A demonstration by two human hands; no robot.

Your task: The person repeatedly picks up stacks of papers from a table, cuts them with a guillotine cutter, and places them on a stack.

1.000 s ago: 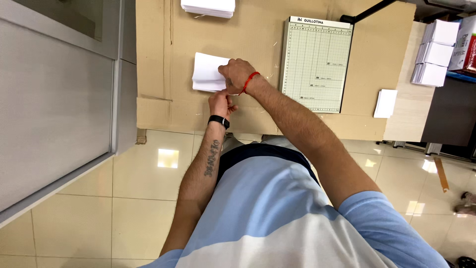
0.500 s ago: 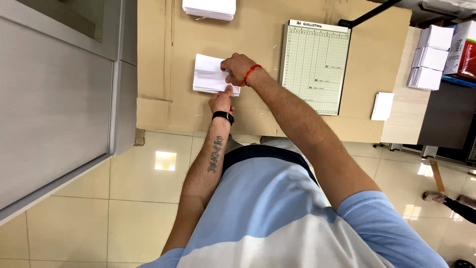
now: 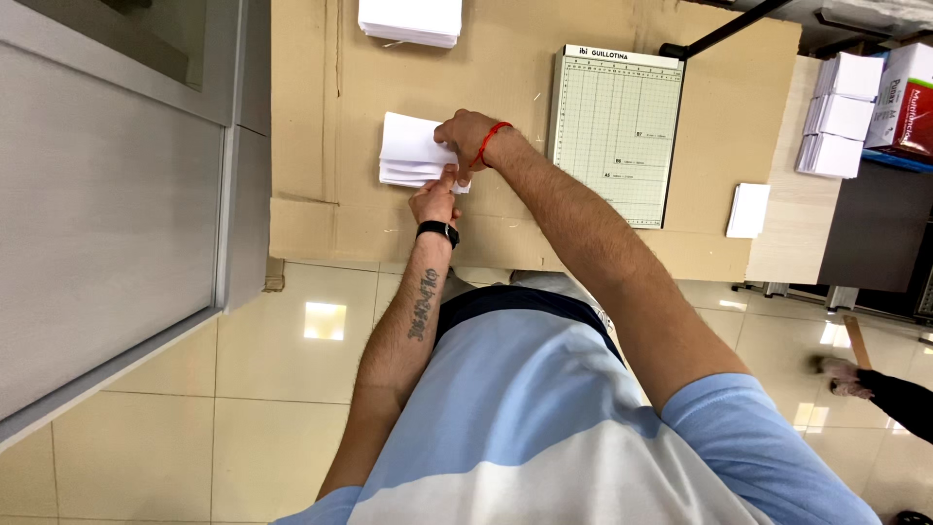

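- Small stack of white sheets (image 3: pixel 408 151) lying flat on the brown cardboard-covered worktop (image 3: pixel 321 126), near its front edge, just left of the green-gridded paper cutter (image 3: pixel 614 131).
- Right hand (image 3: pixel 466 131), red band at the wrist, resting on the stack's right end, fingers curled down over the top sheets; pressing rather than lifting, by the look of it.
- Left hand (image 3: pixel 434 199), black watch at the wrist, coming in from below, thumb up against the stack's lower right corner and pinching its edge.
- Both hands closed narrowly on the same corner; exact number of sheets gripped impossible to tell.
- Sheet edges fanned and stepped along the lower side, so squaring up apparently only partly done.
- Seemingly finished: a taller, neater white pile (image 3: pixel 409 19) at the far edge of the worktop, well apart from the hands.
- Seemingly untouched for now: cutter board bare, nothing on its grid.
- Further white bundles (image 3: pixel 831 117) on the pale side table to the right, plus one loose white pad (image 3: pixel 748 209) nearer the front; stage of these not clear.
- Probably mid-way: one stack in hand, others already put aside.
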